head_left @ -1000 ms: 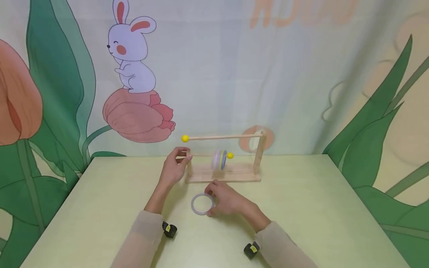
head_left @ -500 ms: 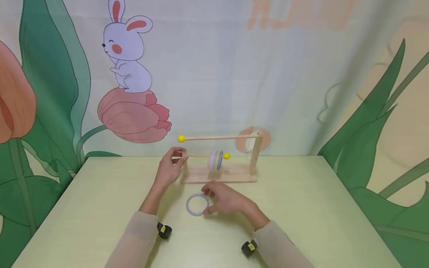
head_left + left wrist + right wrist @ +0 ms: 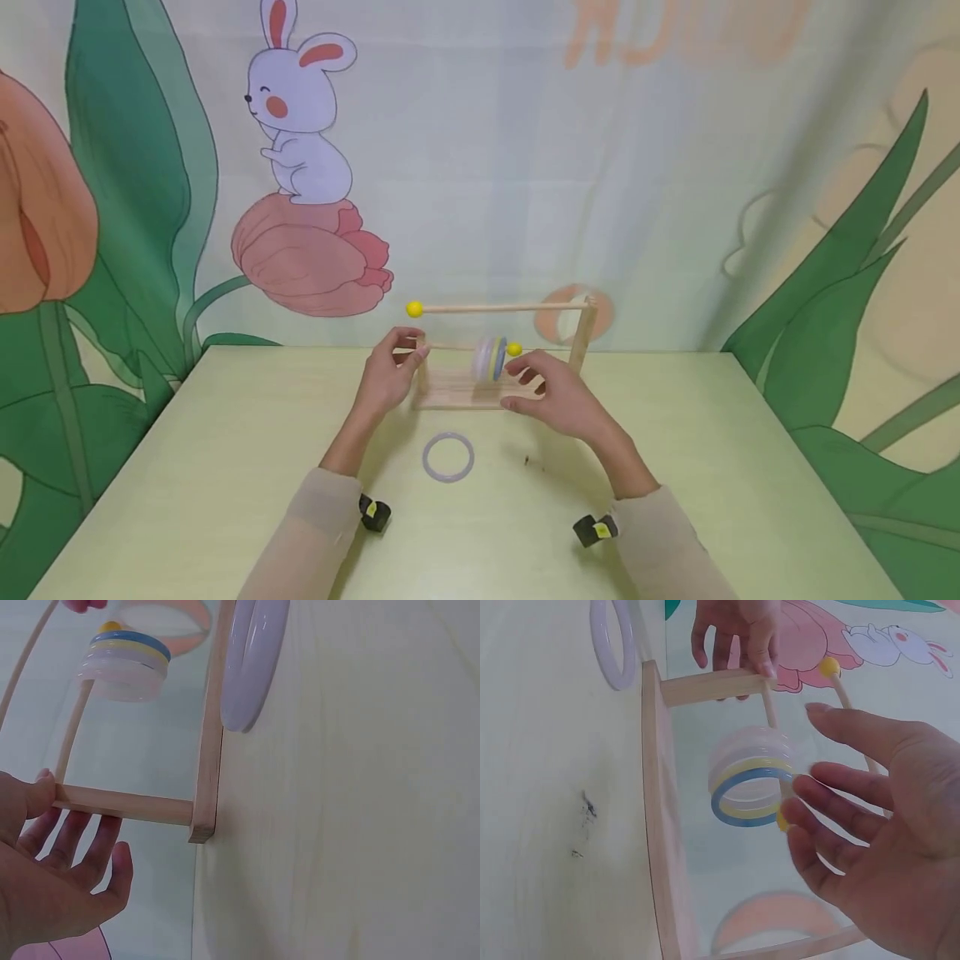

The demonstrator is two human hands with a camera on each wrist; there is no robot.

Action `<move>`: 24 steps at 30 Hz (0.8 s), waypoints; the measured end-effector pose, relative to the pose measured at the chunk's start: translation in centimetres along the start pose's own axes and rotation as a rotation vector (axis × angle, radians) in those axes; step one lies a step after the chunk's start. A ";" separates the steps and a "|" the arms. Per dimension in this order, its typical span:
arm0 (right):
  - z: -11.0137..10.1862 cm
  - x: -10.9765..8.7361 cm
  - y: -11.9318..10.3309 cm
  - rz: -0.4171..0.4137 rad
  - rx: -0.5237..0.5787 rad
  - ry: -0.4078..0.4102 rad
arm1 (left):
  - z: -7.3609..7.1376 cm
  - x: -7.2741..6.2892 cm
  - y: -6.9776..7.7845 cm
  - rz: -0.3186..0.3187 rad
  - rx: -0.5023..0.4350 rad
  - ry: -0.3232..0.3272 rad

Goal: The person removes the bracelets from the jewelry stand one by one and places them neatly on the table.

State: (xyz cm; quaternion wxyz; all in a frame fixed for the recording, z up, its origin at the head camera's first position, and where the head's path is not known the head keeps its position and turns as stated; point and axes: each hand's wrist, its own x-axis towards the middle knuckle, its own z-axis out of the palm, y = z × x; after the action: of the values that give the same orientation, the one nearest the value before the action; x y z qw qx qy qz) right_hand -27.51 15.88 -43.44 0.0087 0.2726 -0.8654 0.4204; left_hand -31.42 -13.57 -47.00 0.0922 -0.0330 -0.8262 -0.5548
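A wooden stand [image 3: 457,398] with two rods stands toward the back of the table. My left hand [image 3: 386,379] grips its short post [image 3: 124,804], thumb at the top end and fingers behind. Several bangle-like rings hang on the lower rod: a blue ring [image 3: 744,822] outermost, then a yellow one, then pale translucent ones. A yellow ball [image 3: 514,349] tips that rod. My right hand [image 3: 562,398] holds nothing; its relaxed, spread fingers are right by the blue ring and the ball. A lavender ring [image 3: 448,479] lies flat on the table in front of the stand.
The upper rod [image 3: 502,307] runs left from the tall post [image 3: 583,337] and ends in another yellow ball [image 3: 414,309]. Small dark marks [image 3: 589,804] show on the table [image 3: 720,483]. A printed curtain [image 3: 660,192] hangs behind the table's back edge.
My right hand has left the lavender ring and moved up and right to the rings on the lower rod. The lavender ring stays on the table. My left hand keeps its grip.
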 end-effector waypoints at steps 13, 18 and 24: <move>1.3 0.6 0.1 -0.060 -0.140 0.209 | -0.3 -0.3 0.0 -0.013 0.019 -0.011; 1.6 1.4 0.0 -0.046 -0.170 0.202 | -0.5 -0.3 0.1 0.001 0.025 -0.014; 0.9 2.8 0.2 -0.040 -0.252 0.139 | -0.1 -0.1 0.3 0.031 0.000 -0.006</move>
State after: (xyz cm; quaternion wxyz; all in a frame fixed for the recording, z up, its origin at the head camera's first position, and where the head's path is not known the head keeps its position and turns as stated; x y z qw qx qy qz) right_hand -29.80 14.01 -43.43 0.1112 0.2569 -0.9030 0.3259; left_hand -31.26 -13.53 -46.77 0.0982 -0.0474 -0.8259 -0.5532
